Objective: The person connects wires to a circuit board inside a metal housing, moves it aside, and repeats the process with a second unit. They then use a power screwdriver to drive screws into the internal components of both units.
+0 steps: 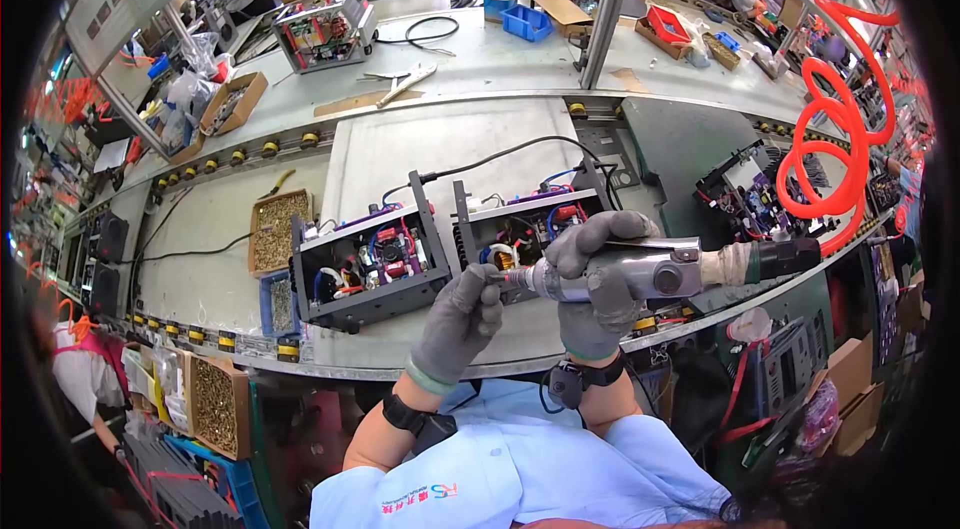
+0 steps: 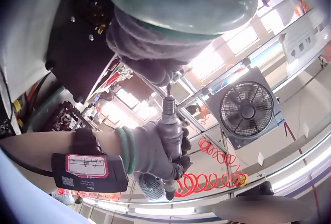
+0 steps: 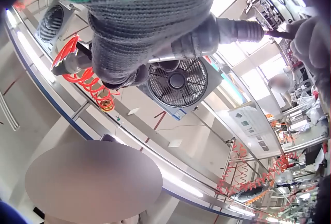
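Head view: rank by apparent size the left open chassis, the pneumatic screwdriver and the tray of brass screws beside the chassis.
1. Left open chassis, largest.
2. Pneumatic screwdriver, long but slim, and nearer the camera, so unsure.
3. Tray of brass screws, smallest.

You're on an electronics assembly line in a factory.
A roller-edged conveyor bench [image 1: 500, 69] carries open circuit chassis [image 1: 370, 264]; boxes of screws [image 1: 278, 229] sit to your left, a coiled orange air hose [image 1: 835, 144] hangs right, and more workstations lie far beyond.
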`<state>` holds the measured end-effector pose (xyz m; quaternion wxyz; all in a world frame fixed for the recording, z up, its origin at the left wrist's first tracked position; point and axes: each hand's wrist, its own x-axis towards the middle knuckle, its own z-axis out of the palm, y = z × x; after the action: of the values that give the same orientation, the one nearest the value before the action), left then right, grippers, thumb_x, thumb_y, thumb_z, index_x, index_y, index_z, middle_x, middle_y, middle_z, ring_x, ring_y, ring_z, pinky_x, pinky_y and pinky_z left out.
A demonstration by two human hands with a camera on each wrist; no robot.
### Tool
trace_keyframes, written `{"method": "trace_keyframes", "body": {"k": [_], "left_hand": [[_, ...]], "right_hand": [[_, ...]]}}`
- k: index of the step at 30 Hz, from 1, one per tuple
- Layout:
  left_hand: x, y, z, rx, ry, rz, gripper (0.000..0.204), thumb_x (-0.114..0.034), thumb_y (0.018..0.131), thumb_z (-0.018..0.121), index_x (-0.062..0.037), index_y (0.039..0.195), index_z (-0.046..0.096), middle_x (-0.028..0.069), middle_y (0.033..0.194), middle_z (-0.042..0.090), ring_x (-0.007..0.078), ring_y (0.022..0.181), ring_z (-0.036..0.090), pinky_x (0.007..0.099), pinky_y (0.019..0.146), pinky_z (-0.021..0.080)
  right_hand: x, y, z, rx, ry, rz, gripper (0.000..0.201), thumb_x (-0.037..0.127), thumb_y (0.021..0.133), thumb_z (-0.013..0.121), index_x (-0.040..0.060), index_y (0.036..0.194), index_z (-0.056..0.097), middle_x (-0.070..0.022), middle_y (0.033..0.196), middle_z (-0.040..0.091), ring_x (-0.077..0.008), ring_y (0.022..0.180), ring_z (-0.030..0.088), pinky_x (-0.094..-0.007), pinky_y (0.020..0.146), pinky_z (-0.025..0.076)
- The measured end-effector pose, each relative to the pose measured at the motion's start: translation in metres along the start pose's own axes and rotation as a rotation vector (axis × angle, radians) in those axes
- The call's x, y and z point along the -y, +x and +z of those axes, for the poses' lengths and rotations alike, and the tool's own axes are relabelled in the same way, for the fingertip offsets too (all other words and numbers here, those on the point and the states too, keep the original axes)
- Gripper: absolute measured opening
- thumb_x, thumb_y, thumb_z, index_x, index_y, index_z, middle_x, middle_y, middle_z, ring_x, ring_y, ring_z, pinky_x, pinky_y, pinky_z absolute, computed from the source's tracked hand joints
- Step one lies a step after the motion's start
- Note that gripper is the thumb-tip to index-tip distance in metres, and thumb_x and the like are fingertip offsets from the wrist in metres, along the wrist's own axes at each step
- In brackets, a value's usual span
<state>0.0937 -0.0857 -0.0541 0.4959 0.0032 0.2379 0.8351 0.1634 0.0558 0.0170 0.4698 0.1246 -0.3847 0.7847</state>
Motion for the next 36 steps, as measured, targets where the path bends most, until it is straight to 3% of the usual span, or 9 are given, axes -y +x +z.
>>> {"method": "trace_keyframes", "body": {"k": [9,15,18,28,29,30,32,34,36], "left_hand": [[-0.001,0.005,0.007,-0.116,0.224,0.066,0.030,-0.040,0.099,0.055,-0.0107,0.098,0.061,-0.0038,0.068,0.050,0.0072,0.055,0.043,0.0209,0.045,0.035],[0.004,0.011,-0.001,-0.014,0.013,-0.001,0.032,-0.043,0.097,0.057,-0.0109,0.093,0.060,-0.0033,0.065,0.049,0.0092,0.052,0.043,0.0224,0.047,0.035],[0.002,0.011,0.006,-0.032,0.088,0.050,0.032,-0.042,0.098,0.057,-0.0110,0.091,0.059,-0.0034,0.065,0.048,0.0088,0.052,0.043,0.0220,0.047,0.034],[0.001,0.005,0.013,-0.041,0.226,0.058,0.029,-0.036,0.100,0.056,-0.0098,0.089,0.060,-0.0033,0.059,0.044,0.0070,0.047,0.037,0.0229,0.042,0.028],[0.003,0.004,0.016,-0.070,0.269,0.156,0.028,-0.035,0.100,0.056,-0.0094,0.089,0.060,-0.0031,0.059,0.045,0.0069,0.047,0.037,0.0226,0.042,0.027],[0.006,0.004,0.019,-0.100,0.312,0.255,0.028,-0.034,0.100,0.056,-0.0091,0.088,0.060,-0.0030,0.059,0.045,0.0067,0.047,0.037,0.0224,0.043,0.027],[0.009,0.006,0.025,-0.136,0.253,0.311,0.027,-0.033,0.100,0.057,-0.0087,0.088,0.060,-0.0032,0.059,0.044,0.0066,0.047,0.037,0.0223,0.043,0.027],[0.008,0.007,0.025,-0.181,0.191,0.365,0.027,-0.032,0.100,0.057,-0.0083,0.089,0.060,-0.0033,0.058,0.044,0.0065,0.047,0.037,0.0221,0.043,0.027],[0.004,0.008,0.018,-0.119,0.258,0.364,0.028,-0.034,0.099,0.059,-0.0078,0.090,0.061,-0.0032,0.059,0.047,0.0059,0.048,0.038,0.0222,0.043,0.027]], "right_hand": [[0.001,0.001,0.002,0.094,0.010,0.030,0.055,0.020,0.074,0.083,0.0128,0.124,0.060,-0.0058,0.095,0.062,-0.0186,0.071,0.062,-0.0366,0.062,0.049],[0.003,0.000,0.005,0.101,-0.051,0.019,0.054,0.022,0.074,0.084,0.0133,0.121,0.060,-0.0047,0.095,0.061,-0.0176,0.069,0.061,-0.0360,0.061,0.049],[0.006,-0.001,0.005,0.061,-0.056,0.021,0.054,0.021,0.074,0.084,0.0130,0.122,0.060,-0.0048,0.095,0.061,-0.0172,0.069,0.061,-0.0358,0.062,0.050],[0.009,0.012,0.003,0.275,0.032,0.083,0.051,0.019,0.076,0.082,0.0111,0.122,0.059,-0.0058,0.088,0.059,-0.0167,0.066,0.059,-0.0354,0.060,0.050],[0.011,0.004,0.012,0.098,-0.013,0.104,0.050,0.018,0.077,0.079,0.0114,0.122,0.059,-0.0054,0.088,0.058,-0.0164,0.066,0.058,-0.0336,0.059,0.049],[0.006,0.000,0.014,0.102,-0.013,0.101,0.050,0.018,0.077,0.079,0.0114,0.122,0.059,-0.0054,0.088,0.058,-0.0164,0.066,0.058,-0.0336,0.059,0.049],[-0.006,-0.003,0.012,0.025,-0.056,-0.158,0.050,0.017,0.077,0.077,0.0116,0.124,0.058,-0.0063,0.093,0.060,-0.0164,0.068,0.060,-0.0325,0.059,0.048],[-0.008,-0.003,0.013,0.021,-0.070,-0.157,0.051,0.018,0.077,0.077,0.0115,0.124,0.058,-0.0065,0.096,0.062,-0.0161,0.068,0.060,-0.0327,0.059,0.048],[-0.010,0.007,0.008,0.176,0.015,-0.101,0.051,0.017,0.077,0.076,0.0113,0.124,0.058,-0.0061,0.096,0.062,-0.0160,0.068,0.060,-0.0326,0.058,0.049]]}}
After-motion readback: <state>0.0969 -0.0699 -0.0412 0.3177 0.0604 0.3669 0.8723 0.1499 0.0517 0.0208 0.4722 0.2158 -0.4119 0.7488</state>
